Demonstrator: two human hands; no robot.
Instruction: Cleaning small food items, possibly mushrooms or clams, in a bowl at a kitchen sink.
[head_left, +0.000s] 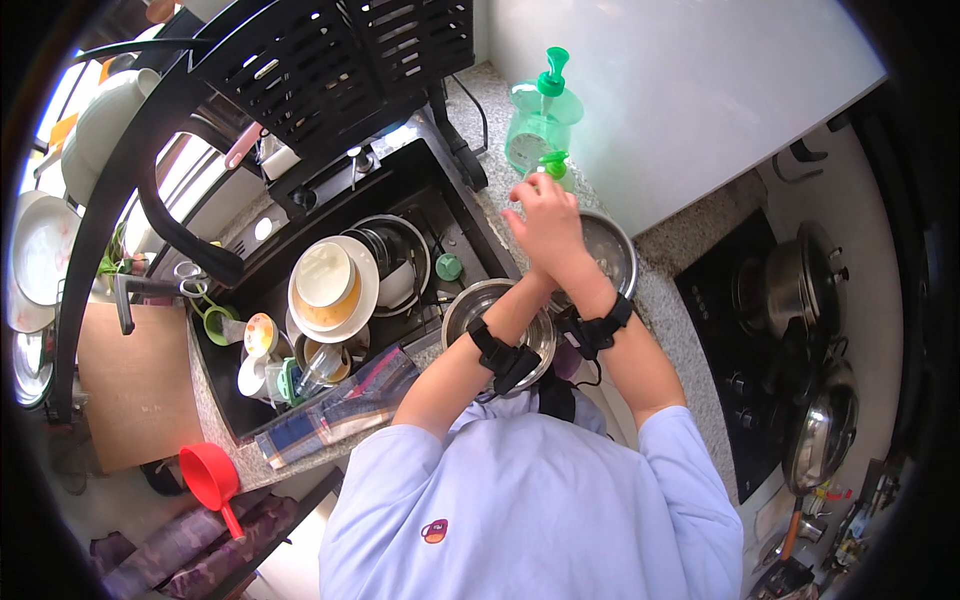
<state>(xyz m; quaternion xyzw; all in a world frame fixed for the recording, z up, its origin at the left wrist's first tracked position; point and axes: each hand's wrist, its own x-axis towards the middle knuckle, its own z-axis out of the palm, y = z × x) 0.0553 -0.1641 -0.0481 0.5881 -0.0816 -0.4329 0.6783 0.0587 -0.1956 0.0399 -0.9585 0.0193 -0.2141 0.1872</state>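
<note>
My right hand (546, 225) reaches over the countertop with its back up and its fingers slightly bent and apart, and I see nothing held in it. Its fingertips are just below a small bottle with a green pump (555, 165). Behind that stands a larger translucent green pump dispenser (541, 127). My left forearm (517, 307) passes under my right wrist, which hides my left hand. A steel bowl (619, 251) lies beneath and to the right of my wrists. Another steel bowl (459, 319) is under my left forearm, beside the sink.
A black sink (450, 187) holds stacked bowls (326, 274), a pan (424, 262), cups and glasses. A plaid cloth (337, 412) lies on its near edge. A black dish rack (300, 75) stands above. Left are a cutting board (139, 382) and red ladle (206, 472); right, a cooktop (712, 300).
</note>
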